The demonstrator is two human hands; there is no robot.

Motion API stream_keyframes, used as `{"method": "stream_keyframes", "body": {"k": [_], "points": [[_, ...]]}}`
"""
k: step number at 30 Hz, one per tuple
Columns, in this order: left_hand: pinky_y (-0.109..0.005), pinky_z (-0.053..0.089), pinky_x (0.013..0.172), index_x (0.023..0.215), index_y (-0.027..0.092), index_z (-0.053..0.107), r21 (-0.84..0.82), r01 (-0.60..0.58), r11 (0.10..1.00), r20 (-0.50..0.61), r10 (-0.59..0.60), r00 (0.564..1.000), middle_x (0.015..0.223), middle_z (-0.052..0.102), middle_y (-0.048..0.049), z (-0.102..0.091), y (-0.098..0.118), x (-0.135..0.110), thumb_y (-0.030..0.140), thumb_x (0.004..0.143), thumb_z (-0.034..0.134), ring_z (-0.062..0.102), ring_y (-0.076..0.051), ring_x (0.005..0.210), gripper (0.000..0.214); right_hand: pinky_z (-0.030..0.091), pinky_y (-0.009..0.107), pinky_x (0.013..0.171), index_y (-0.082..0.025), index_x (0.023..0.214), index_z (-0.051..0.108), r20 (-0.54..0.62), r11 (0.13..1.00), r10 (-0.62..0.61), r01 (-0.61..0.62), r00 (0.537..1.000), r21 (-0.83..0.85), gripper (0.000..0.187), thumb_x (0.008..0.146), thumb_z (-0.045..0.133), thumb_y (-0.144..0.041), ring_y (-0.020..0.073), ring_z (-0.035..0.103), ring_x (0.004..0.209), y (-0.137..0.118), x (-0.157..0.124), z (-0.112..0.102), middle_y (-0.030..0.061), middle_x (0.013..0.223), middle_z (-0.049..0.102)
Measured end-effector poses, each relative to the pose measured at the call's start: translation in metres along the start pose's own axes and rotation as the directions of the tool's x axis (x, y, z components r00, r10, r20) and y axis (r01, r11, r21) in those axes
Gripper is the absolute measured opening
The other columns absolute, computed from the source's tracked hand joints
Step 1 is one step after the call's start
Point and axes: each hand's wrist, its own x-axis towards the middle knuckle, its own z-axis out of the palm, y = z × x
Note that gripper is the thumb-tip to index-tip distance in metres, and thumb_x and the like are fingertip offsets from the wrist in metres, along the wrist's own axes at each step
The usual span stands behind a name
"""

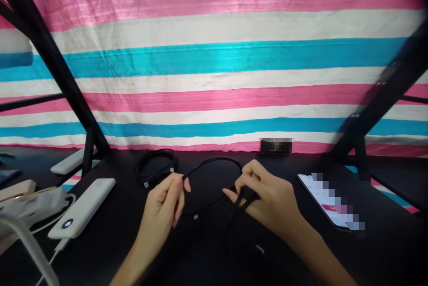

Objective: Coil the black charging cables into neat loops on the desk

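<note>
A black cable (pixel 214 159) runs in a loop between my two hands above the dark tabletop. My left hand (pixel 166 201) pinches one side of the loop between thumb and fingers. On the other side, my right hand (pixel 265 194) has its fingers closed round the cable, and strands hang below its palm. One light metal plug (pixel 195 217) shows under the loop, and another plug (pixel 260 249) lies lower right, below my right hand. Just behind my left hand rests a second coiled black cable (pixel 156 163) with two pale plugs.
To the left lies a white power bank (pixel 82 208) with a small display and a white cord plugged in. Beside it are a white power strip (pixel 36 205) and another white slab (pixel 68 161). A lit phone (pixel 323 201) lies right. Black frame bars (pixel 56 67) flank a striped sheet (pixel 214 58).
</note>
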Motion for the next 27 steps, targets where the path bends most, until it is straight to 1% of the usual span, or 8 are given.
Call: {"method": "stream_keyframes", "body": {"k": [7,11,13,16,19,21,24,27], "points": [[-0.016,0.023,0.035,0.085,0.019,0.051,-0.027,0.023,0.999,-0.144,-0.027,0.989,0.045,0.040,0.0081,-0.014,-0.002,0.012,0.044,0.090,0.040,0.037,-0.006,0.036,0.028,0.029,0.022,0.047,-0.017,0.053,0.048,-0.113,0.965,0.255,-0.260,0.960,-0.032,0.040,0.089,0.050,-0.035,0.0065,0.044,0.053,0.020,0.008,-0.011,0.0004,0.075,0.052],[-0.019,0.031,0.040,0.094,0.019,0.056,0.114,-0.037,0.993,0.028,0.034,0.999,0.058,0.053,0.0033,-0.006,0.002,0.011,0.039,0.091,0.039,0.044,-0.008,0.041,0.025,0.032,0.022,0.046,-0.019,0.064,0.055,-0.107,0.941,0.335,-0.338,0.936,-0.012,0.024,0.082,0.058,-0.035,0.0083,0.050,0.054,0.013,0.012,-0.006,0.0009,0.084,0.055],[-0.021,0.037,0.047,0.095,0.020,0.060,0.203,-0.128,0.971,0.135,0.102,0.986,0.075,0.060,-0.0015,0.002,0.006,0.009,0.035,0.091,0.040,0.047,-0.008,0.047,0.026,0.033,0.022,0.045,-0.020,0.083,0.061,-0.153,0.946,0.316,-0.324,0.936,-0.030,0.011,0.078,0.061,-0.031,0.0113,0.055,0.061,0.003,0.015,-0.001,0.0025,0.090,0.056],[-0.024,0.038,0.055,0.094,0.021,0.063,0.277,-0.221,0.935,0.198,0.169,0.966,0.088,0.062,-0.0040,0.015,0.011,0.006,0.033,0.091,0.040,0.047,-0.009,0.052,0.026,0.037,0.022,0.050,-0.024,0.099,0.064,-0.224,0.975,0.177,-0.202,0.958,-0.097,0.020,0.081,0.056,-0.023,0.0144,0.058,0.074,-0.013,0.021,0.004,0.0037,0.094,0.059],[-0.024,0.035,0.052,0.088,0.020,0.063,0.241,-0.151,0.959,0.193,0.105,0.975,0.063,0.056,-0.0001,0.029,0.013,0.003,0.037,0.093,0.034,0.045,-0.011,0.050,0.034,0.038,0.025,0.059,-0.021,0.078,0.068,-0.252,0.980,0.062,-0.106,0.966,-0.167,0.016,0.084,0.053,-0.023,0.0174,0.056,0.080,-0.025,0.025,0.007,0.0045,0.087,0.063],[-0.023,0.035,0.051,0.085,0.019,0.062,0.176,-0.077,0.981,0.191,0.043,0.981,0.056,0.052,0.0011,0.037,0.012,0.000,0.040,0.093,0.032,0.047,-0.012,0.051,0.037,0.037,0.028,0.062,-0.018,0.063,0.063,-0.217,0.979,0.016,-0.060,0.976,-0.197,0.027,0.086,0.051,-0.026,0.0186,0.055,0.078,-0.030,0.027,0.009,0.0060,0.082,0.065],[-0.023,0.040,0.053,0.094,0.020,0.061,0.127,-0.014,0.992,0.215,-0.014,0.977,0.057,0.055,0.0025,0.044,0.009,-0.007,0.043,0.082,0.053,0.050,-0.013,0.052,0.027,0.032,0.030,0.059,-0.017,0.052,0.057,-0.150,0.975,-0.025,-0.010,0.988,-0.222,0.040,0.089,0.048,-0.029,0.0156,0.051,0.059,-0.030,0.028,0.015,0.0039,0.059,0.060],[-0.022,0.041,0.053,0.103,0.021,0.060,0.163,0.039,0.986,0.255,-0.080,0.964,0.053,0.051,0.0059,0.040,0.008,-0.009,0.037,0.069,0.069,0.047,-0.011,0.049,0.039,0.032,0.028,0.061,-0.018,0.045,0.052,-0.140,0.985,0.016,-0.040,0.990,-0.169,0.047,0.089,0.050,-0.035,0.0113,0.043,0.046,-0.021,0.027,0.020,-0.0002,0.042,0.051]]}}
